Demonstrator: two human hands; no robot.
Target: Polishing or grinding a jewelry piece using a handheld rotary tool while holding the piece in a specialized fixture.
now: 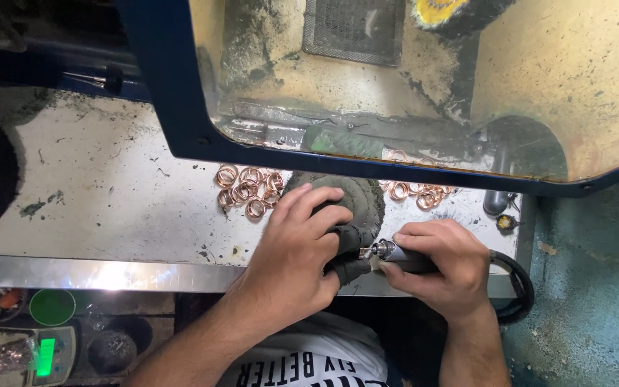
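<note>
Polishing is the step in hand, I judge: my right hand (pixel 442 261) is closed around a rotary handpiece (pixel 395 252), its tip against a small piece pinched in my left hand (pixel 302 244), fingers curled on a dark pad (pixel 356 204) at the bench (pixel 109 208) front edge. What the piece is, I cannot tell. Next calls for steady pressure. Copper rings (pixel 248 188) lie near the back edge. Below the front edge sit a green lid (pixel 51 307) and a scale (pixel 37 355) with a green display.
</note>
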